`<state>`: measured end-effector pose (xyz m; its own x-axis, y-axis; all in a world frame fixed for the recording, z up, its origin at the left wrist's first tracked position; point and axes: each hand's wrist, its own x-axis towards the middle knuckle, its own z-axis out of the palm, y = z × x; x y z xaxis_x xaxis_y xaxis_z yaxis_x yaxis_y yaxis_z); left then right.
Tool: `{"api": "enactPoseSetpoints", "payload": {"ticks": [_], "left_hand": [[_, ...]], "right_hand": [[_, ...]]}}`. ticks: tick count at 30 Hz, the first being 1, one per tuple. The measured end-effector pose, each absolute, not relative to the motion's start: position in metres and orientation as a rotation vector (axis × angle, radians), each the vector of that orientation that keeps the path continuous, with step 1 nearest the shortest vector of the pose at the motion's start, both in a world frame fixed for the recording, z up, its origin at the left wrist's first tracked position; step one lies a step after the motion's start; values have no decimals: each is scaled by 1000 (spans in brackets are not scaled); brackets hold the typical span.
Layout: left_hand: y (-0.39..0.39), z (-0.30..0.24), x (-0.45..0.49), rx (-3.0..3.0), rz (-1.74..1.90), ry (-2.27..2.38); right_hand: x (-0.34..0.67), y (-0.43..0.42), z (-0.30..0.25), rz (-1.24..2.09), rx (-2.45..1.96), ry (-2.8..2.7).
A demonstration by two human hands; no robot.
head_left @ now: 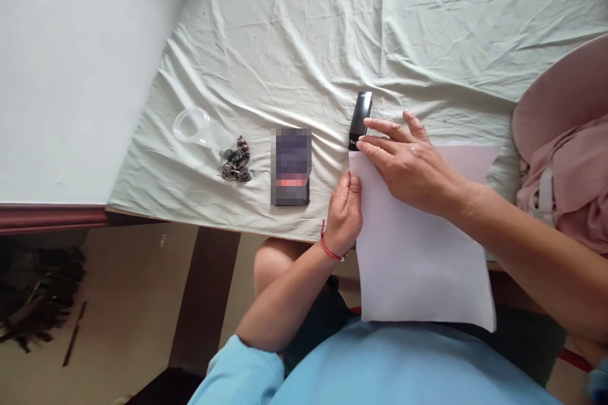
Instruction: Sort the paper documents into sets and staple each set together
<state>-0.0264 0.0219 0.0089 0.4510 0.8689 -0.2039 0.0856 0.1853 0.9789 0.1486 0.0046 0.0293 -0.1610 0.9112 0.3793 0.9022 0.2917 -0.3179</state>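
Note:
A white sheet of paper point(418, 253) lies at the table's near edge and hangs over it toward my lap. My right hand point(408, 161) rests flat on the paper's upper left corner, fingers stretched out and pointing left. My left hand point(344, 212) is closed in a pinch on the paper's left edge; a red cord circles that wrist. A slim black device point(360, 119) lies just beyond my right fingertips, not touched.
A wrinkled pale cloth point(304, 38) covers the table. On it lie a dark box point(291, 168), a beaded keychain bundle point(236, 161) and a clear plastic ring point(191, 124). A white wall stands at left. Pink fabric point(565, 158) sits at right.

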Motion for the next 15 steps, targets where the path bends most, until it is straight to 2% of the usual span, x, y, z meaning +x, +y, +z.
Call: {"api": "enactPoseSetpoints", "payload": {"ticks": [15], "left_hand": [[21,7,-26,1244,677,999]], "right_hand": [[146,6,44,-28,-1626,-1915]]}}
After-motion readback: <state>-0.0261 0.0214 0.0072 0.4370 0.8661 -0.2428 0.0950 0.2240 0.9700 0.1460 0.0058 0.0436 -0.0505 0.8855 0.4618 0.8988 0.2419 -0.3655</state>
